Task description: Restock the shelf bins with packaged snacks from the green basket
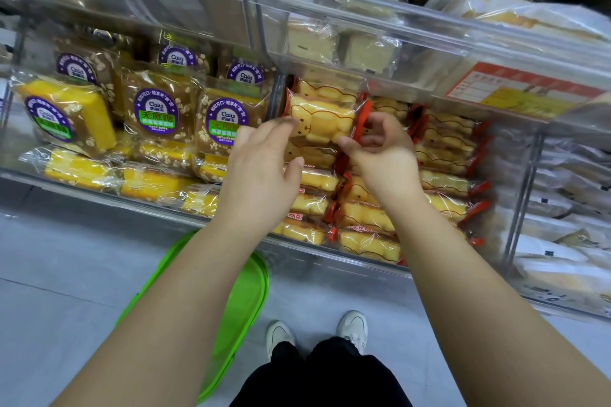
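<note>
A bear-shaped yellow cake in a clear wrapper with red ends (320, 116) is held upright over the middle clear bin (334, 261), which is filled with rows of the same bear cakes (443, 155). My left hand (261, 168) touches the pack's left side with its fingertips. My right hand (380, 152) pinches the pack's red right end between thumb and fingers. The green basket (238, 314) sits on the floor below my left forearm, mostly hidden by the arm; its contents cannot be seen.
The left bin holds oat-topped cakes with purple labels (155, 109) and yellow cakes (79, 172). Clear bins on the shelf above hold pale cake slices (310, 40). An orange price label (506, 89) hangs at right. White packs (562, 241) fill the right bin. My shoes (317, 330) stand on grey floor.
</note>
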Demonstrator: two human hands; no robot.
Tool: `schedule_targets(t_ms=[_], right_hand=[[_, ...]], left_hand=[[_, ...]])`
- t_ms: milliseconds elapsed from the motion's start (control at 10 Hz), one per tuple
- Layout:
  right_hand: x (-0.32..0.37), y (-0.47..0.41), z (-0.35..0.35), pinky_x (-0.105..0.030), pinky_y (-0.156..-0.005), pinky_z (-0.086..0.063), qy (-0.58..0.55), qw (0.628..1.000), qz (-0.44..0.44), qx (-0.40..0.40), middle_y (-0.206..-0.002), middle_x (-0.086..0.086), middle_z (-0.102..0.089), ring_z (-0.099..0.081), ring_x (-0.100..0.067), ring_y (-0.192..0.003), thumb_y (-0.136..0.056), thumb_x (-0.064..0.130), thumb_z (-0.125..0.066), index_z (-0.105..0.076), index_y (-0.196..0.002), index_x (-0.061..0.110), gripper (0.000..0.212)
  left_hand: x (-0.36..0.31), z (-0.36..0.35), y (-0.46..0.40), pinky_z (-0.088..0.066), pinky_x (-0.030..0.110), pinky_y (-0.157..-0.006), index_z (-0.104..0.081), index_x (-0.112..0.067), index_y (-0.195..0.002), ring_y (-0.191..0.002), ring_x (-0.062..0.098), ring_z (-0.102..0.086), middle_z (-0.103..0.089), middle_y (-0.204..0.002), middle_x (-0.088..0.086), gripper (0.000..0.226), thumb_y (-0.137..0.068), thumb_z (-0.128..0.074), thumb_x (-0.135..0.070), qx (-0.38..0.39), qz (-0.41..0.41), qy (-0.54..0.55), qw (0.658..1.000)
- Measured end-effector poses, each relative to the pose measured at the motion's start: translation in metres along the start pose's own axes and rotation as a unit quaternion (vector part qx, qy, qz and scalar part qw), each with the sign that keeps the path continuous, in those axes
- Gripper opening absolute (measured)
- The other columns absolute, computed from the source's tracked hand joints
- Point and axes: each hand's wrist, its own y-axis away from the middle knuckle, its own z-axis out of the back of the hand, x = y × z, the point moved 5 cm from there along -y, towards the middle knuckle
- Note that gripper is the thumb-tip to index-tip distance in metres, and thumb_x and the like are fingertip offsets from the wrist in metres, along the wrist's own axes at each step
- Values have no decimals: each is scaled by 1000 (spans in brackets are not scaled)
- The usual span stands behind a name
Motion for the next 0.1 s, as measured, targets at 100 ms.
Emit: schedule_targets(t_ms=[100], right_hand=[[-7,25,26,-22,-69,-53,-20,1000,-15,-14,-95,16,-60,-60,0,-86,-80,30,-70,-53,-108,28,33]], left_hand=[[13,8,21,-37,11,-81,-50,-31,-128,-95,-4,-46,-51,-113,-19,40,-89,-55,-23,-9,59,132,989]])
